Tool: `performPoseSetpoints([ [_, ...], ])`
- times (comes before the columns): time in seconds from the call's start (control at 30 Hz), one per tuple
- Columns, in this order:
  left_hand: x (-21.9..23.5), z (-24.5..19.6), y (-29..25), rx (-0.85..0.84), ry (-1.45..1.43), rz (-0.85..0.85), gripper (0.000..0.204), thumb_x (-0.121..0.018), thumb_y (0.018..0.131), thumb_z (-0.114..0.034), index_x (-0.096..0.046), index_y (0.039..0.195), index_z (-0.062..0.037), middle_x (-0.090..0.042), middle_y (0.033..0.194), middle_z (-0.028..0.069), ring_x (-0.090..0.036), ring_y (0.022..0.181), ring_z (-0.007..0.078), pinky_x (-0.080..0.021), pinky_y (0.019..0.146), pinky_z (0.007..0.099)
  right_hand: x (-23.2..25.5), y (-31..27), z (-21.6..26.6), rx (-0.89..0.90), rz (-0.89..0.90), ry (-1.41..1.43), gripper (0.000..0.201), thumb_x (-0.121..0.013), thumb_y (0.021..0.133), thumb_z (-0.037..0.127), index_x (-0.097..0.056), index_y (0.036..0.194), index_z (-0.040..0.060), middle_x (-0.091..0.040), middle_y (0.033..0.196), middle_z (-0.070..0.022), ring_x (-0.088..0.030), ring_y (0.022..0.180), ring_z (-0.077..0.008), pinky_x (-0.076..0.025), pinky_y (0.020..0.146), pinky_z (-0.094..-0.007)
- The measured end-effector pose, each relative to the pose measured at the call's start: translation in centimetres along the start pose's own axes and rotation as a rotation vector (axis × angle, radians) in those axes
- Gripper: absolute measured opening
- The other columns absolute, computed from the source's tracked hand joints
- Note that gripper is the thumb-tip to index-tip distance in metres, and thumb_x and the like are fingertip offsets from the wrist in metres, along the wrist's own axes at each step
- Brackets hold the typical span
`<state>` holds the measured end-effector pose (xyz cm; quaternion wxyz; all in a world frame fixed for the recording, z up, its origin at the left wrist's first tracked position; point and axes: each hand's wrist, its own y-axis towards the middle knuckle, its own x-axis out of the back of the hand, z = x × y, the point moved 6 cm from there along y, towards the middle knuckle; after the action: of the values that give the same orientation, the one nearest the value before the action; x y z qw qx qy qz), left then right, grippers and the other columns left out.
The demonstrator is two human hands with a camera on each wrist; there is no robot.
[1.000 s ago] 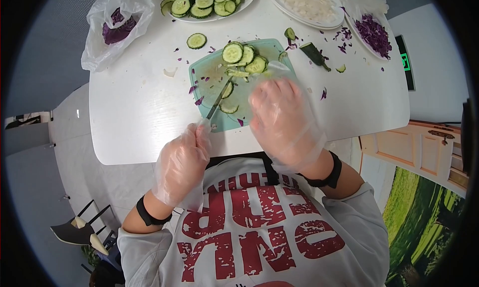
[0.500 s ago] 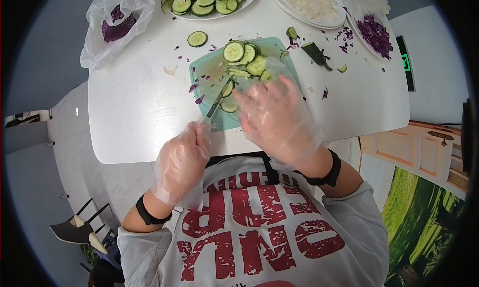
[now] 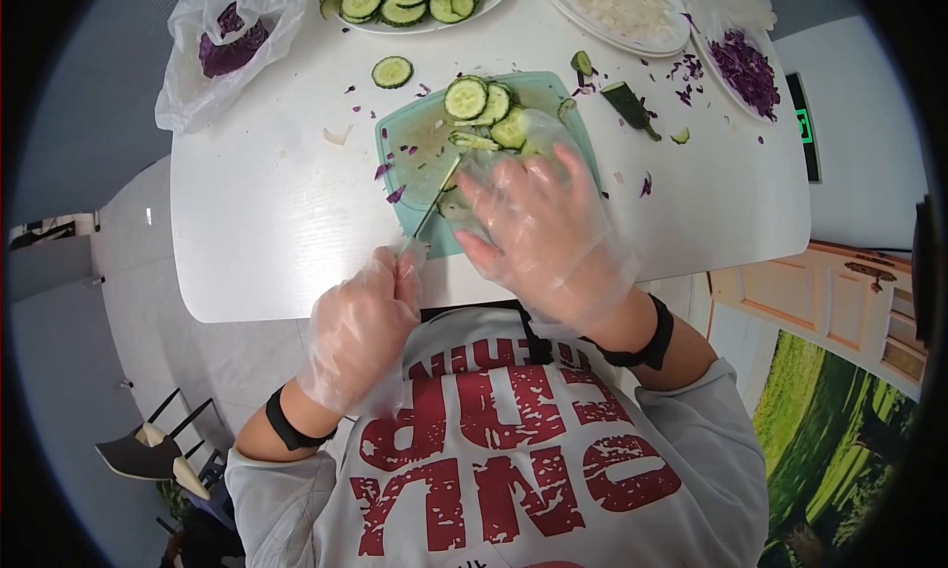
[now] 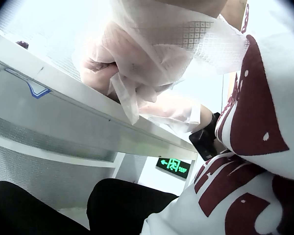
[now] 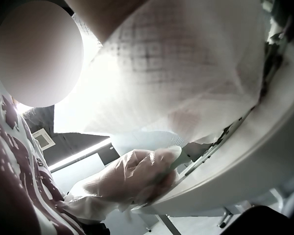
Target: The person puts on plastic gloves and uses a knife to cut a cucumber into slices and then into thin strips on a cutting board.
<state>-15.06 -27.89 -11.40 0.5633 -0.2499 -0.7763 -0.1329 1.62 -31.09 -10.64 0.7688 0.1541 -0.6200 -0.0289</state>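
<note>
Left of the white table (image 3: 262,222) is a grey wall (image 3: 59,321); on it, one bag (image 3: 207,74) holds purple cabbage. The gloved left hand (image 3: 361,326) grips one slim knife (image 3: 435,202), reaching over one green board (image 3: 407,133) bearing round, dark-rimmed cucumber slices (image 3: 465,98). The right hand (image 3: 551,227) spreads its bent fingers there, its hold unclear, left of one cucumber stub (image 3: 629,110).

Crinkled, glossy clear plastic gloves (image 3: 553,227); smooth, shiny metal blade (image 3: 437,195); smooth, whitish tabletop (image 3: 267,202).
</note>
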Motion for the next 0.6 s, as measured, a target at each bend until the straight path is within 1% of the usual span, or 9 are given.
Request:
performPoseSetpoints([
  [0.17, 0.0, -0.2, -0.2, -0.051, 0.033, -0.019, 0.015, -0.058, 0.097, -0.015, -0.057, 0.086, -0.004, -0.059, 0.059, 0.0191, -0.062, 0.054, 0.0391, -0.049, 0.048, 0.0466, 0.1, -0.1, -0.1, 0.001, 0.003, 0.001, 0.048, -0.071, 0.085, 0.033, -0.066, 0.127, 0.01, -0.056, 0.108, -0.0067, -0.055, 0.104, -0.0241, -0.036, 0.108, -0.0525],
  [0.37, -0.3, -1.1, -0.5, -0.049, 0.082, -0.002, 0.021, -0.055, 0.099, -0.018, -0.055, 0.083, -0.0046, -0.058, 0.058, 0.0177, -0.062, 0.052, 0.0366, -0.049, 0.046, 0.0457, 0.0, -0.1, -0.1, 0.006, -0.008, -0.009, 0.046, -0.071, 0.086, 0.033, -0.066, 0.126, 0.01, -0.056, 0.108, -0.0067, -0.054, 0.104, -0.0242, -0.035, 0.108, -0.0527],
  [0.6, -0.1, -1.2, -0.2, -0.051, 0.1, 0.002, 0.023, -0.055, 0.1, -0.018, -0.054, 0.081, -0.0047, -0.056, 0.055, 0.0185, -0.061, 0.051, 0.0371, -0.048, 0.045, 0.046, 0.2, 0.0, 0.0, 0.004, 0.008, -0.008, 0.046, -0.071, 0.086, 0.032, -0.066, 0.126, 0.0096, -0.055, 0.108, -0.0068, -0.054, 0.105, -0.0247, -0.034, 0.108, -0.0528],
])
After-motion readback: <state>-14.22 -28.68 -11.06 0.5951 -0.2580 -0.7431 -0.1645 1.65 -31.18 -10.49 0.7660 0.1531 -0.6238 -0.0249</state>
